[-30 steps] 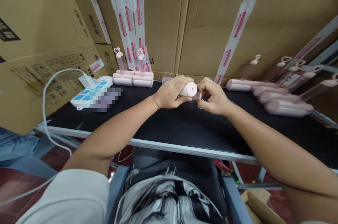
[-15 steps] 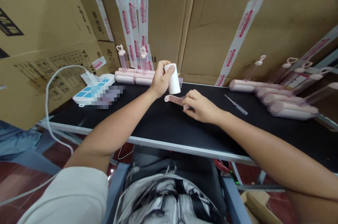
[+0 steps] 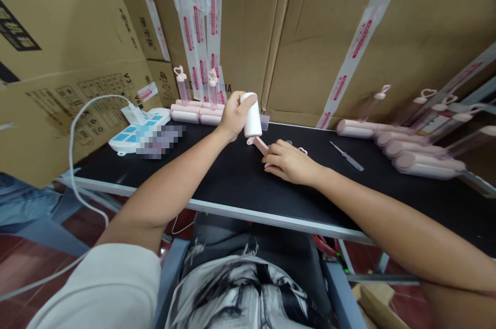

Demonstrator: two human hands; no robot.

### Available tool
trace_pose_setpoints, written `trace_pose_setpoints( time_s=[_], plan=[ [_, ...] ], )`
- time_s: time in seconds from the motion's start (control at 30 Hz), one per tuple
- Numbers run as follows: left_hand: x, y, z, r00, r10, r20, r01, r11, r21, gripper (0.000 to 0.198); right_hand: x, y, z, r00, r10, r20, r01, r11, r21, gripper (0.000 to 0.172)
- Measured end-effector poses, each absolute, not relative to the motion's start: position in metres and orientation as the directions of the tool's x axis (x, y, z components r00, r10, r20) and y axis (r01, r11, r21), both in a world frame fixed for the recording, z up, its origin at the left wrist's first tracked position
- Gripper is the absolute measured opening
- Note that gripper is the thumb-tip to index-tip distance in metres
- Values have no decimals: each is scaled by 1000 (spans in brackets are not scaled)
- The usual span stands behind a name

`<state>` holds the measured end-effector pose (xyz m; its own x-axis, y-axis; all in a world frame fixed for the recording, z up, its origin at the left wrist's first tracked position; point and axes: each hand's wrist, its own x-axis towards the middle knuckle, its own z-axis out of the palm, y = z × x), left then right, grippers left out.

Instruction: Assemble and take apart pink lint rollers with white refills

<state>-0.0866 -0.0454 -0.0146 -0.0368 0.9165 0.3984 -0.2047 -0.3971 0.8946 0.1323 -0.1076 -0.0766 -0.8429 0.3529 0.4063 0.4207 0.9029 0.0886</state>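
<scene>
My left hand (image 3: 231, 114) is closed round a white roll (image 3: 251, 115), held upright over the black table (image 3: 240, 184). Its lower end meets the round end of a pink handle (image 3: 260, 145) lying on the table. My right hand (image 3: 287, 161) rests on that handle, fingers curled over it and pressing it down. The handle's far end, a small loop, peeks out past my right knuckles.
Finished pink rollers (image 3: 411, 151) lie in rows at the right and more (image 3: 196, 114) at the back left. A small metal tool (image 3: 346, 155) lies right of my hand. A white power strip (image 3: 134, 131) with cord sits at the left. Cardboard boxes (image 3: 310, 34) wall the back.
A second ago both hands held the roll together in the air. My left hand turned it upright and lowered it onto the handle, which my right hand laid on the table.
</scene>
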Motion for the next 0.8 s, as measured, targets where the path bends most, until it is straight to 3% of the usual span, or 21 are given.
trace_pose_setpoints(
  time_s=[0.1, 0.2, 0.3, 0.4, 0.57, 0.8],
  plan=[
    [-90, -46, -12, -29, 947, 320, -223, -318, 921, 29, 134, -109, -77, -764, 411, 497, 427, 900, -89, 21],
    [-88, -53, -12, 68, 960, 273, -233, -251, 940, 37, 138, -106, -78, -478, 616, 627, 446, 785, -431, 33],
    [-82, -61, -15, 129, 954, 270, -230, -236, 944, 39, 143, -100, -79, -260, 741, 620, 308, 672, -674, 51],
    [-76, -65, -20, 144, 953, 265, -224, -230, 947, 43, 146, -96, -78, -241, 767, 595, 197, 639, -743, 59],
    [-75, -63, -25, 156, 949, 273, -213, -238, 948, 50, 141, -99, -72, -210, 784, 584, 169, 618, -768, 45],
    [-75, -63, -25, 149, 946, 287, -218, -252, 943, 57, 138, -104, -62, -173, 829, 532, 99, 552, -828, 45]
  ],
)
